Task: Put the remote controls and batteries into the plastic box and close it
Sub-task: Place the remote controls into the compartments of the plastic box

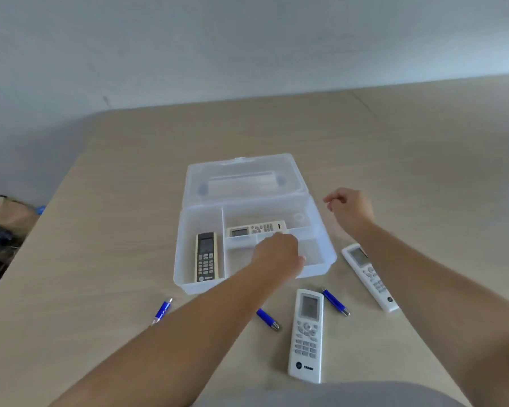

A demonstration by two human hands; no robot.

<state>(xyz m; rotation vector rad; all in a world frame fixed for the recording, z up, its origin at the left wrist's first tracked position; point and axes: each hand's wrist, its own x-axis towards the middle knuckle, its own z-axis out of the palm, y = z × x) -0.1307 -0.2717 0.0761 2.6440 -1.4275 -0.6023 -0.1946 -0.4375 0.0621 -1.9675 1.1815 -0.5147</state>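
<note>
**A:** So, status on the box?

**B:** Plastic box [185, 254] sits mid-bench [100, 245], lid [244, 179] swung up and back, open. Two remotes already in it: black-faced remote [206, 257] lying lengthwise in the left compartment, white remote [256, 229] lying crosswise in the rear right compartment.

**A:** Your hands?

**B:** Your left hand [278, 254] is over the front right compartment, knuckles toward the camera, fingers curled down inside the box. Can't tell whether it's gripping anything; the fingertips are hidden behind the hand. Your right hand [350, 208] hangs just beside the box's right wall, above the bench, fingers loosely curled, nothing in it.

**A:** What's outside the box?

**B:** Two white remotes on the bench. One remote [306, 336] lies near the front edge, screen end pointing at the box. The other remote [369, 277] lies angled right of the box, partly under your right forearm. Three blue batteries: left battery [162, 310] just left of your left forearm, middle battery [268, 320] between that forearm and the near remote, right battery [335, 302] between the two white remotes.

**A:** Touching anything?

**B:** Batteries all lie apart from the remotes and from the box.
</note>
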